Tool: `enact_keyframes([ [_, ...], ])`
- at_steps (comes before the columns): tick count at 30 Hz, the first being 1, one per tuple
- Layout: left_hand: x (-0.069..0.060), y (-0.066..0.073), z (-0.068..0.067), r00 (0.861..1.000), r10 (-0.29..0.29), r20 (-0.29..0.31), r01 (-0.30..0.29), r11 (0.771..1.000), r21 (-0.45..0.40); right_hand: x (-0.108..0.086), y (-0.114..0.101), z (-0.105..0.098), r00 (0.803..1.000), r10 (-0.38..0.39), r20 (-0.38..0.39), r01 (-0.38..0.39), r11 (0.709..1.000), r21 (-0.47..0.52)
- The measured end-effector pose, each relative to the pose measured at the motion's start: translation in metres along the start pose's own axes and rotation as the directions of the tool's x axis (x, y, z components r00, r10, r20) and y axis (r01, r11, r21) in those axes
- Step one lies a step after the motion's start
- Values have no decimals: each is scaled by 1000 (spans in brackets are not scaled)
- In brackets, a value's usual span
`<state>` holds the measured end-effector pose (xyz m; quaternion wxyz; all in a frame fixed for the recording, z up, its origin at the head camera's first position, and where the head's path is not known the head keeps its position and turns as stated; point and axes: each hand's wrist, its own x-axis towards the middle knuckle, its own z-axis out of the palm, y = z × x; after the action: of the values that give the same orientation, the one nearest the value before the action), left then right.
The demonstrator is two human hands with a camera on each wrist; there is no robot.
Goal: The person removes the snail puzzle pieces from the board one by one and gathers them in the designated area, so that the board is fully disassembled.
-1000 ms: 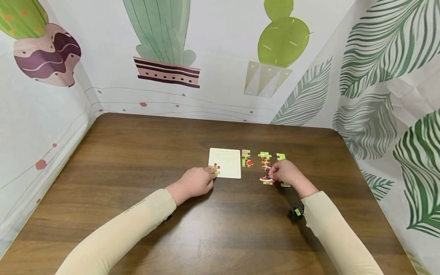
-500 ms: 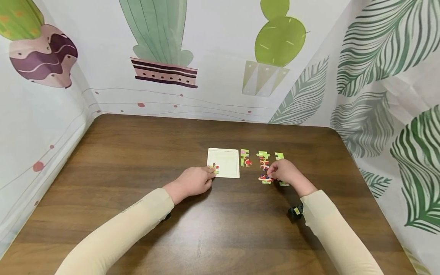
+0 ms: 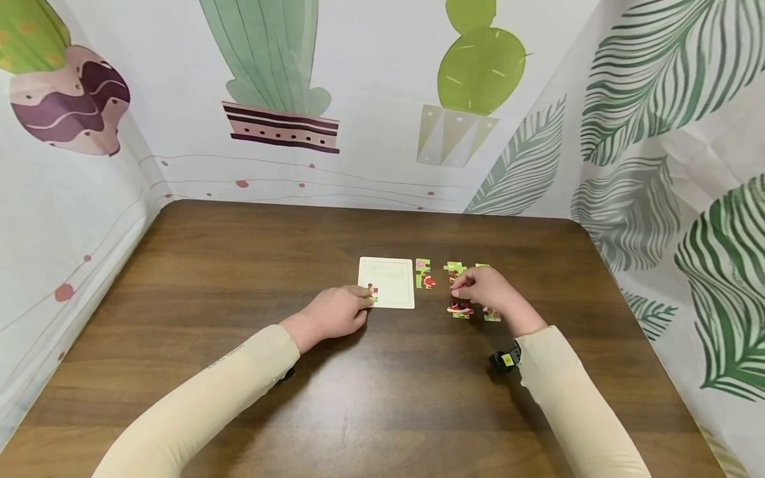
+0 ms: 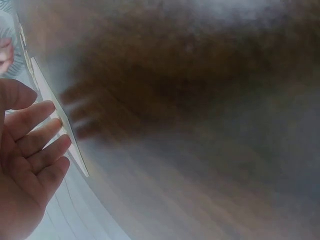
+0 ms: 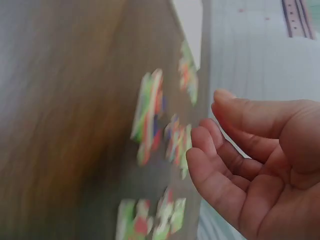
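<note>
In the head view my left hand (image 3: pixel 336 313) rests at the lower left corner of a cream puzzle tray (image 3: pixel 391 269), its fingertips at a small puzzle piece (image 3: pixel 374 295) in that corner. The left wrist view has its fingers spread loosely against the tray's edge. My right hand (image 3: pixel 489 291) hovers over the loose pieces on the right. Between its bent thumb and fingers (image 5: pixel 200 170) nothing shows in the right wrist view. Below its fingertips lies a red-and-green piece (image 3: pixel 460 309); a piece (image 3: pixel 452 273) just above is partly covered by them.
More puzzle pieces (image 3: pixel 425 273) lie between the tray and the right hand. Another piece (image 3: pixel 492 315) is under the right wrist. The brown table (image 3: pixel 269 245) meets a printed cloth (image 3: pixel 370 133) at the back.
My right hand has lifted off the lower red piece and shifted up and left to the middle pieces. The left hand stays on the tray's corner. The head view has shifted slightly.
</note>
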<state>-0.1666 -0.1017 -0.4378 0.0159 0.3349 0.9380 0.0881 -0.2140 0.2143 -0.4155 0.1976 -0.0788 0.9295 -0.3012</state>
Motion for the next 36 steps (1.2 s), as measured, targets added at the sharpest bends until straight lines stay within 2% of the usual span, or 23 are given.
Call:
enact_keyframes([
  [9, 2, -2, 4, 999, 24, -34, -23, 1000, 19, 6, -30, 18, 998, -29, -56, 37, 987, 157],
  [15, -1, -4, 5, 999, 15, -46, -15, 1000, 7, 17, -54, 41, 998, -15, -57, 33, 940, 339],
  [20, -4, -7, 5, 998, 13, -60, -12, 1000, 11, 23, -69, 56, 998, 14, -61, 13, 904, 427],
  [25, -8, -9, 5, 997, 14, -70, -12, 1000, 25, 25, -75, 64, 997, 18, -74, 17, 891, 453],
  [31, -11, -11, 6, 997, 4, -76, -1, 999, 34, 29, -78, 69, 999, 2, -53, 22, 896, 444],
  [36, -11, -12, 7, 996, 19, -83, -14, 998, 55, 34, -79, 73, 999, -12, -36, 27, 898, 439],
])
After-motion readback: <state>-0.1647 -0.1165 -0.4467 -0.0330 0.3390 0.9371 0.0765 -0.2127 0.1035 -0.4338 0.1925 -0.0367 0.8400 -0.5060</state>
